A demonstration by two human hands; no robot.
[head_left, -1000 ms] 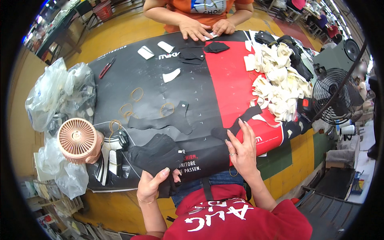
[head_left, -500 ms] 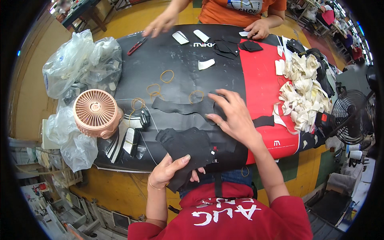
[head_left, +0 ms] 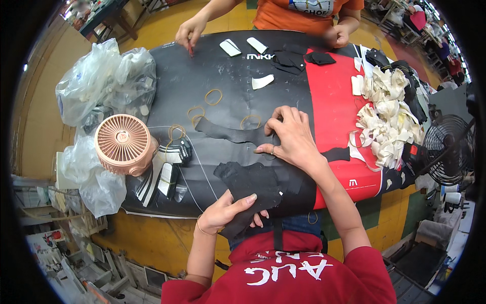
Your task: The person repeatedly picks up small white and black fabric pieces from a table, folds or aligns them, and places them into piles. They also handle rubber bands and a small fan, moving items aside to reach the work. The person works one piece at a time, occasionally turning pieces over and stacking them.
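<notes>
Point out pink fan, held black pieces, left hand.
pink fan (head_left: 123, 137): head view, on front grille
held black pieces (head_left: 248, 178): head view, on upper face
left hand (head_left: 223, 211): head view, near thumb base

This is a workshop, shown by its worktable (head_left: 202, 76), heaped cream fabric pieces (head_left: 387, 121) and background workers (head_left: 418, 20).

Gripped toward the near end, with a lower part hanging past the grip: a loosely overlapped stack of thin, matte-black fabric-like pieces (head_left: 248, 177), uneven at the edges. Lying just beyond, apart: a long, wavy-edged black fabric-like strip (head_left: 228, 133), partly hidden at the right.
</notes>
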